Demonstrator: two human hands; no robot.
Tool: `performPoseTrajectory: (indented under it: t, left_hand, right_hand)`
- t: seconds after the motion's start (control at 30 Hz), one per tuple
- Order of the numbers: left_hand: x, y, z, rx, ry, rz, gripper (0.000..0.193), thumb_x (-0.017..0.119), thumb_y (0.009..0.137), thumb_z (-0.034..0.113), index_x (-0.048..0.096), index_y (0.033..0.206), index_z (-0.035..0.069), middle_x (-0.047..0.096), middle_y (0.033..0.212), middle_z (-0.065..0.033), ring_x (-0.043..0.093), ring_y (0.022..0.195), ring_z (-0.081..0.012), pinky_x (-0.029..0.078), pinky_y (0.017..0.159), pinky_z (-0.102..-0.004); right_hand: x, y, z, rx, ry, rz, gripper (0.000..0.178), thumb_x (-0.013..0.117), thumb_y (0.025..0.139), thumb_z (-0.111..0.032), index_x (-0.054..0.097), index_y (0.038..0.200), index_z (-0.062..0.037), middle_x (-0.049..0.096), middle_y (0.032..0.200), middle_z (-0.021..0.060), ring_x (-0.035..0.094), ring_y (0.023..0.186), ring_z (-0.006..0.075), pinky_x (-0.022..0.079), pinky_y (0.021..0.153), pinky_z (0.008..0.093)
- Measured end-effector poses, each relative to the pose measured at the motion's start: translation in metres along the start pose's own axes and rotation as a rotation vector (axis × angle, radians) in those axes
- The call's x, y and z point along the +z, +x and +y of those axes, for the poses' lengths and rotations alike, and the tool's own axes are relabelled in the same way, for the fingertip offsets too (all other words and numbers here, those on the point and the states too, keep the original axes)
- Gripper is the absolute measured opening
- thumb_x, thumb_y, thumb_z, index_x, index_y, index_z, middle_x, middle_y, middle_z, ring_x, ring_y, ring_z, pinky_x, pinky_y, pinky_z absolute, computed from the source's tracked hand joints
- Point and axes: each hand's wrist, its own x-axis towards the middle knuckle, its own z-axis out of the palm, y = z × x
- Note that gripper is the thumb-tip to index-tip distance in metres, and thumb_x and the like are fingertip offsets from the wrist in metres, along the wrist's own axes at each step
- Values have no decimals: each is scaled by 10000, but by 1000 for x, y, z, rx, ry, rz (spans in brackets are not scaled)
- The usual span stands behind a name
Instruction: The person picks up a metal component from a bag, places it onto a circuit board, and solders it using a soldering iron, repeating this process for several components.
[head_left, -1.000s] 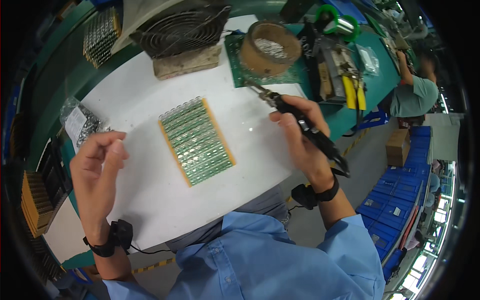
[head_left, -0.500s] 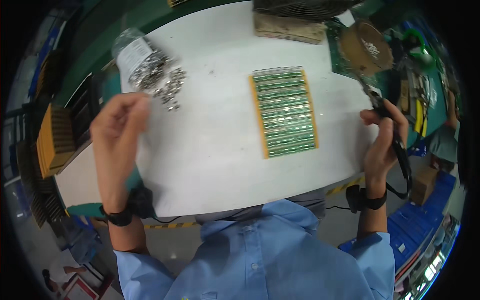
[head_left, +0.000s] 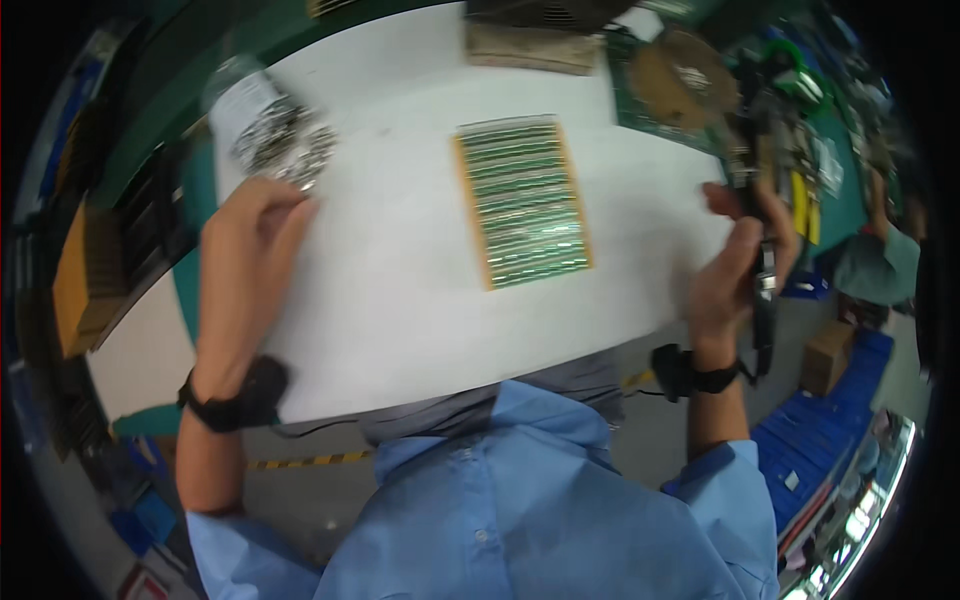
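Note:
My left hand (head_left: 245,260) is at the left of the white tabletop (head_left: 400,250), thumb and fingertips pinched together at the near edge of a heap of small shiny metal parts (head_left: 318,148). Whatever lies between those fingertips is too small and blurred to make out. The heap spills from a clear plastic bag (head_left: 238,103) with a white label. Over the table's right side, my right hand (head_left: 728,270) is closed round a black-handled soldering iron (head_left: 765,265), its tip end pointing away from me. Between my hands lies a green circuit-board panel (head_left: 525,205) with yellow side strips, apart from both.
Beyond the iron stands a round brown container (head_left: 655,85) with silvery bits in it. A dark fan-like unit on a tan block (head_left: 530,48) is at the back. Yellow-edged racks (head_left: 85,280) stand left; tools and green tape rolls (head_left: 800,90) crowd the right.
My left hand has come closer to the metal parts, its fingertips reaching the heap's near edge. My right hand still holds the iron. The whole view has shifted, so the table appears further left.

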Motion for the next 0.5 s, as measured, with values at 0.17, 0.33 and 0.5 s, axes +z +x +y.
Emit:
performPoseTrajectory:
  t: [0.17, 0.33, 0.5]
  left_hand:
    - [-4, -3, 7, 55, 78, -43, 88, 645, 867, 2, 623, 934, -51, 609, 816, -109, 550, 691, -158, 455, 649, -266]
    - [1, -1, -1, 21, 128, -27, 92, 604, 911, 28, 618, 969, -43, 606, 824, -105, 533, 694, -160, 445, 662, -260]
    - [-2, 2, -4, -105, 120, 4, 127, 577, 947, 72, 618, 969, -47, 621, 820, -66, 510, 698, -107, 427, 645, -248]
  right_hand:
    - [-14, -11, -1, 68, 129, -136, 332, 545, 941, -256, 523, 1097, 37, 678, 853, 161, 682, 729, 192, 526, 708, 295]
    - [-10, -6, 4, 86, 133, -238, 241, 680, 836, -145, 606, 1015, -1, 696, 762, 81, 687, 697, 133, 526, 639, 232]
    - [-8, -6, 5, 142, 77, -275, 250, 693, 829, -141, 609, 1017, 0, 698, 776, 87, 671, 671, 126, 519, 625, 234]
